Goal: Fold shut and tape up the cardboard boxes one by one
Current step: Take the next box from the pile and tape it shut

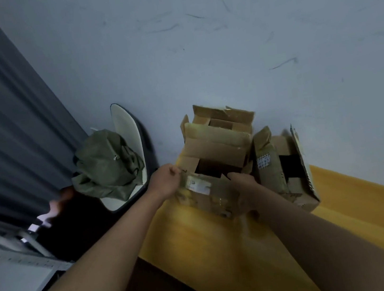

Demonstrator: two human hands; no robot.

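Three open cardboard boxes are sitting on the table (251, 248) against the wall (220, 41): the near box (208, 192), the rear box (222, 123) behind it, the right box (286, 168) beside it. A chair (132, 139) holding a jacket (106, 165) is standing left of the table.

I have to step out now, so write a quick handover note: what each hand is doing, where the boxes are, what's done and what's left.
Left hand: grips the near flap at the left corner of the front box.
Right hand: holds the same flap on the right side; finger detail is blurred.
Boxes: front box on the yellow table, open; a second box behind it by the wall, flaps up; a third box to the right, also open.
Done: nothing closed or taped.
Left: fold and tape all three. No tape roll in view.
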